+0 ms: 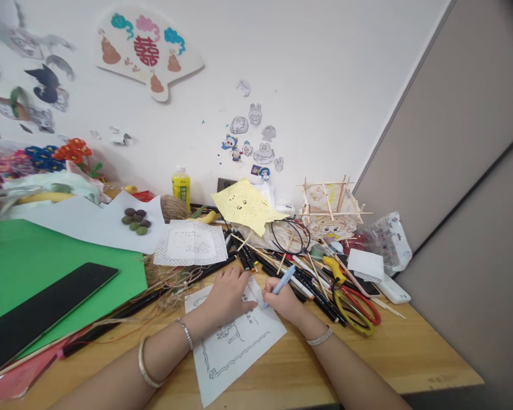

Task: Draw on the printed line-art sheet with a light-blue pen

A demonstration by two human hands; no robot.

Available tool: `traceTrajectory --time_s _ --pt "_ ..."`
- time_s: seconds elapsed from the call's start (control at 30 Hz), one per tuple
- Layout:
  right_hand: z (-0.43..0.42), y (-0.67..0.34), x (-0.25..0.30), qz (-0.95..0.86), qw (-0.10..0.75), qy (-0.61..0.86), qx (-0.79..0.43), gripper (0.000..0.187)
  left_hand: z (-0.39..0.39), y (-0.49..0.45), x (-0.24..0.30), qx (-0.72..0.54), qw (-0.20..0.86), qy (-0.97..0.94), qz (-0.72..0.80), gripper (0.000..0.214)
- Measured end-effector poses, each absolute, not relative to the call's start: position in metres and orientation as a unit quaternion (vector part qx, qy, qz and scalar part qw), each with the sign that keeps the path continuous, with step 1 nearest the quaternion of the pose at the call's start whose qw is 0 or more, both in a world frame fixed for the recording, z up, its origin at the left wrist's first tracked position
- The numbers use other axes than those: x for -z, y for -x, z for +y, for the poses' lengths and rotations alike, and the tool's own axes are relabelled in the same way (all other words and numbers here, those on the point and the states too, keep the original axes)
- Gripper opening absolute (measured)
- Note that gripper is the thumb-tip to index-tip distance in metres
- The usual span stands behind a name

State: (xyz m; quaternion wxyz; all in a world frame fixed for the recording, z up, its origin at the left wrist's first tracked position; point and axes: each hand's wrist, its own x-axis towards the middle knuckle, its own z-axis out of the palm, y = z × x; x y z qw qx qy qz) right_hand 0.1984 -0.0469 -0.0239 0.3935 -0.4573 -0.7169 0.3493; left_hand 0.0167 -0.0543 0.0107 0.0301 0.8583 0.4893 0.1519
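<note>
A white sheet of paper (235, 353) lies tilted on the wooden table, with a wavy drawn border, a small figure and some handwritten characters. My left hand (229, 293) rests flat across its upper left part, fingers stretched out and thumb apart. In my right hand (281, 299) is a light blue pen (285, 278), gripped with its tip down at the paper's upper right. Part of the writing is hidden under my left hand. Just beyond both hands lie several black markers (244, 255).
On the left are green card (128, 273) and a black flat object (47, 313). Behind sit a decorated paper (191, 242), a yellow paper (243, 205) and a drink bottle (181, 188). Scissors (359, 313) and a stick frame (329, 208) stand right, near a grey partition (465, 199).
</note>
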Motion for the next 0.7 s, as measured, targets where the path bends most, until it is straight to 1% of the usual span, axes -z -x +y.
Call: traceTrajectory --time_s 0.27,0.43,0.7 --pt "-0.0492 -0.1994 0.0258 -0.683 0.418 0.466 -0.376 0.016 -0.0539 -0.0172 -0.0140 -0.146 0.033 -0.855 0.498 0.046" --pt "-0.0532 -0.1975 0.0234 -0.715 0.400 0.462 -0.339 0.017 -0.0517 -0.0151 -0.0095 -0.160 0.026 -0.855 0.493 0.045" --pt "-0.0545 -0.1976 0.0209 -0.736 0.392 0.447 -0.324 0.018 -0.0517 -0.0145 -0.0066 -0.155 0.016 -0.862 0.482 0.062"
